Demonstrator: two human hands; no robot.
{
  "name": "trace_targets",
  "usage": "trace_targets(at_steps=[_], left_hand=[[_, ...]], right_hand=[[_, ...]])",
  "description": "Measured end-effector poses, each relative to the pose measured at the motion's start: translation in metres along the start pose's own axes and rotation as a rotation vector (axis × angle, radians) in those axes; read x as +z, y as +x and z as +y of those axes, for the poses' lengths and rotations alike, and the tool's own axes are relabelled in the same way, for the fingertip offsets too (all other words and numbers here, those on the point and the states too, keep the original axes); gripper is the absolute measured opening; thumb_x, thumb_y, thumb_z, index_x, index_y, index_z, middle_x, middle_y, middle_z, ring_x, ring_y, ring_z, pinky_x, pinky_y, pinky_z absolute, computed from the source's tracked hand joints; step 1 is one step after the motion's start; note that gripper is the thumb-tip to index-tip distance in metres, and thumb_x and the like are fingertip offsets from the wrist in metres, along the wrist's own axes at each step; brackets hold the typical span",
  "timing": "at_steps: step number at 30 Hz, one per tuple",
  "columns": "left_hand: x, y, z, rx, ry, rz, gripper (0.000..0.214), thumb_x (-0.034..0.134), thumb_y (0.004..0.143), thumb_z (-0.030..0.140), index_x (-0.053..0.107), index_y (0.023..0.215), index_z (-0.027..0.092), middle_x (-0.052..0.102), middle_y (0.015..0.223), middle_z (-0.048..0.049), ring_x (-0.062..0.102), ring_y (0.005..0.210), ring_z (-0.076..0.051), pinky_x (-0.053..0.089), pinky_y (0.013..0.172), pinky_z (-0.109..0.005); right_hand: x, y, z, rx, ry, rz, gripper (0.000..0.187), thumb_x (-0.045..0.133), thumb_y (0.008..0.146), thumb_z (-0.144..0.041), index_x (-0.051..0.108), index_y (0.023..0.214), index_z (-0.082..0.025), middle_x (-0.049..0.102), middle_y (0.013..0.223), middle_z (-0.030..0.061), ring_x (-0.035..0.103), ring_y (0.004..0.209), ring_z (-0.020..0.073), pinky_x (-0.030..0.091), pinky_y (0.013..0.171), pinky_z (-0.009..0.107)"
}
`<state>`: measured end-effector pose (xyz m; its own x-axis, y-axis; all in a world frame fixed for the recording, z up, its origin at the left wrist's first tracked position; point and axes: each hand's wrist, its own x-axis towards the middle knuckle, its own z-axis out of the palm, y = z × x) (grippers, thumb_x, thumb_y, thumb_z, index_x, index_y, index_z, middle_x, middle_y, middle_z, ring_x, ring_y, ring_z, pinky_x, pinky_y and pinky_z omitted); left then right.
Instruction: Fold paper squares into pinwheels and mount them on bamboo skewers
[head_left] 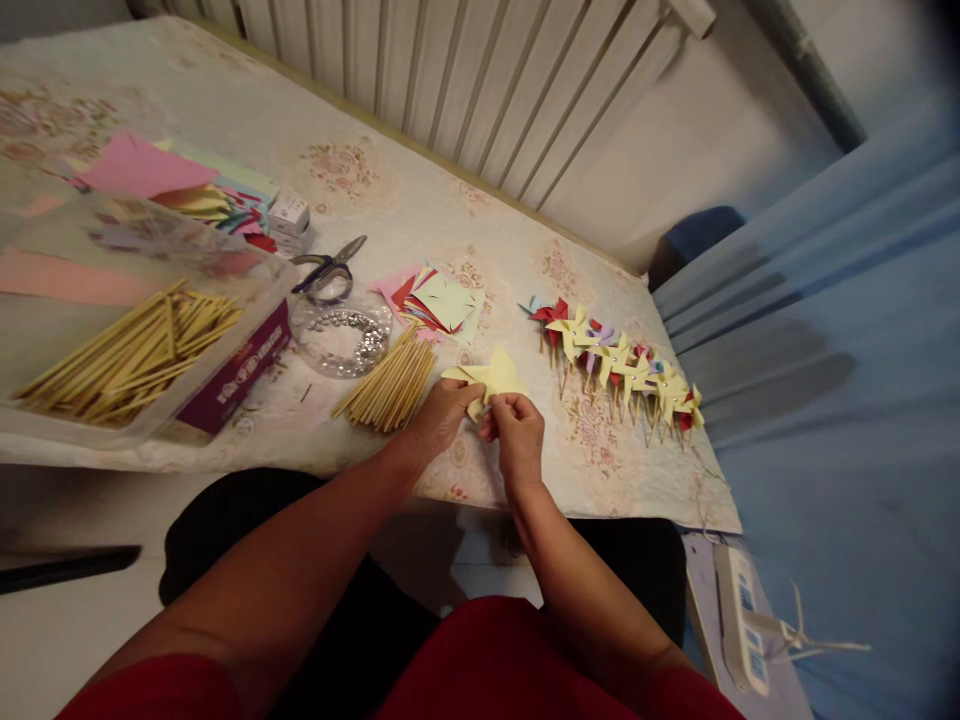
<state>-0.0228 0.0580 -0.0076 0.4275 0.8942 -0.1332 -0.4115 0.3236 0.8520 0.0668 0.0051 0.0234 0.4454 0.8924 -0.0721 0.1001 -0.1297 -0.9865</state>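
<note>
Between my hands, above the front of the table, is a yellow paper pinwheel (pixel 504 372) with its blades partly folded. My left hand (pixel 444 412) pinches its left side, thumb on top. My right hand (pixel 517 428) has its fingers closed at the lower edge of the same paper; whether it also grips a small part is hidden. A pile of thin wooden sticks (pixel 391 382) lies just left of my left hand. Behind the sticks sits a stack of cut paper squares (pixel 444 302). A round clear dish of metal pins (pixel 341 338) stands beside the sticks.
Finished pinwheels (pixel 616 362) on sticks lie in a row at the right. Scissors (pixel 328 272) rest behind the dish. A clear plastic box (pixel 142 425) of sticks, coloured papers (pixel 146 170) and a small white box (pixel 289 216) are at the left. A power strip (pixel 742 620) is at lower right.
</note>
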Motion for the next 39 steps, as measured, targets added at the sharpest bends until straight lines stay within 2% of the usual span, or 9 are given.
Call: trace_targets(at_steps=[8, 16, 20, 30, 39], left_hand=[[0.005, -0.004, 0.007, 0.012, -0.135, -0.047, 0.020, 0.059, 0.069, 0.031, 0.057, 0.058, 0.014, 0.052, 0.049, 0.0016, 0.046, 0.044, -0.010, 0.036, 0.044, -0.024], [0.007, -0.006, 0.011, 0.028, -0.125, -0.022, 0.026, 0.064, 0.067, 0.034, 0.055, 0.052, 0.014, 0.052, 0.047, 0.0015, 0.046, 0.044, -0.009, 0.036, 0.045, -0.023], [0.006, -0.005, 0.008, 0.042, -0.120, -0.039, 0.026, 0.063, 0.069, 0.033, 0.054, 0.053, 0.014, 0.053, 0.048, 0.0016, 0.047, 0.046, -0.010, 0.037, 0.048, -0.024], [0.000, 0.002, -0.004, 0.038, -0.089, 0.033, 0.017, 0.064, 0.067, 0.028, 0.059, 0.062, 0.013, 0.056, 0.055, 0.0023, 0.048, 0.052, -0.010, 0.037, 0.054, -0.023], [0.002, 0.001, 0.000, 0.001, -0.170, -0.032, 0.017, 0.065, 0.066, 0.029, 0.063, 0.067, 0.012, 0.056, 0.054, 0.0020, 0.051, 0.052, -0.011, 0.040, 0.055, -0.025]], right_hand=[[0.003, 0.003, -0.003, 0.029, 0.018, -0.002, 0.022, 0.064, 0.073, -0.036, 0.055, 0.062, -0.019, 0.056, 0.050, -0.0048, 0.047, 0.039, 0.0088, 0.032, 0.040, 0.022], [0.002, 0.006, -0.002, 0.019, -0.041, 0.001, 0.023, 0.062, 0.074, -0.036, 0.054, 0.060, -0.019, 0.054, 0.049, -0.0050, 0.045, 0.040, 0.0087, 0.031, 0.042, 0.023], [0.002, 0.008, 0.001, 0.011, -0.046, 0.015, 0.023, 0.061, 0.074, -0.036, 0.053, 0.059, -0.020, 0.052, 0.047, -0.0057, 0.042, 0.039, 0.0087, 0.031, 0.043, 0.023], [0.001, 0.013, 0.008, -0.014, -0.080, 0.046, 0.025, 0.063, 0.073, -0.037, 0.052, 0.059, -0.020, 0.049, 0.046, -0.0065, 0.040, 0.041, 0.0089, 0.031, 0.044, 0.023], [0.000, 0.015, 0.009, 0.001, -0.077, 0.055, 0.026, 0.063, 0.073, -0.038, 0.051, 0.058, -0.020, 0.049, 0.045, -0.0064, 0.039, 0.039, 0.0086, 0.030, 0.042, 0.024]])
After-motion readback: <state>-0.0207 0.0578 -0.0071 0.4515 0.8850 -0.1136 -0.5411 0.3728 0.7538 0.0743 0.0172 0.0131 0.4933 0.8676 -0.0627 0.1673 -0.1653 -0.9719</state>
